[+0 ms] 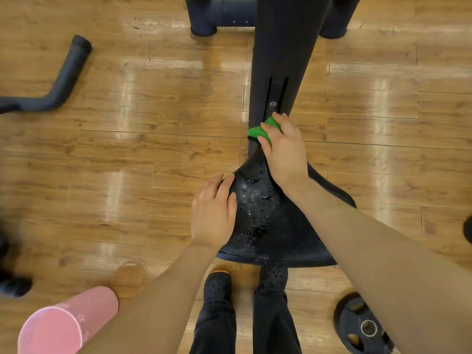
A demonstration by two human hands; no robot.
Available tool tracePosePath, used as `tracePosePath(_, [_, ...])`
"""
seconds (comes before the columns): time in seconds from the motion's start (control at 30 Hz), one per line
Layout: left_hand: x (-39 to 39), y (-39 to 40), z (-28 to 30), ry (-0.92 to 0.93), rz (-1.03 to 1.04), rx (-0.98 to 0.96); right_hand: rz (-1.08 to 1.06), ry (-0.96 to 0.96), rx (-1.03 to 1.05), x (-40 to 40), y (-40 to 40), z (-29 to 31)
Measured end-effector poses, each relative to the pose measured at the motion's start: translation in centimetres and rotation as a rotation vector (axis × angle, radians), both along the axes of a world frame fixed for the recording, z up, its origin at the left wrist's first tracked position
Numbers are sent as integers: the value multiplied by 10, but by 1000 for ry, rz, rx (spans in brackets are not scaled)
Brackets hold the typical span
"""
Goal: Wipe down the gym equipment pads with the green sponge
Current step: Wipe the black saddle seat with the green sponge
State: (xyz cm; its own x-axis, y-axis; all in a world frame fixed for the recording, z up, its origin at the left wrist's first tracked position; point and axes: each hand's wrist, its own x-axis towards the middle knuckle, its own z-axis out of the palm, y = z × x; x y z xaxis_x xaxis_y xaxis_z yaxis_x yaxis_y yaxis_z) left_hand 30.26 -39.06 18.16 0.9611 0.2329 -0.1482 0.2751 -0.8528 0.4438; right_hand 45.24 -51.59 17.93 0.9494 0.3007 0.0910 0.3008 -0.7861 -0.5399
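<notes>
Wooden gym floor (158,149). Left hand (213,213), fingers relaxed, rests flat on the wet black seat pad (265,215) — likely steadying it; right hand (283,149) grips the green sponge (255,131) at the pad's narrow nose — wiping there.

Honestly can't read a single word, number or logo anywhere I look here, nothing printed that I can make out.
</notes>
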Motion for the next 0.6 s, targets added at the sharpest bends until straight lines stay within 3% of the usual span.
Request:
tracePosePath(0.2, [-2, 1, -1, 8, 25, -29, -23, -61, 4, -25, -9, -2])
tracePosePath(0.47, [-2, 2, -2, -4, 33, -53, -35, -21, -15, -114, -29, 6])
tracePosePath(0.6, [-3, 4, -3, -19, 31, -60, -38, -26, -37, -110, -27, 6])
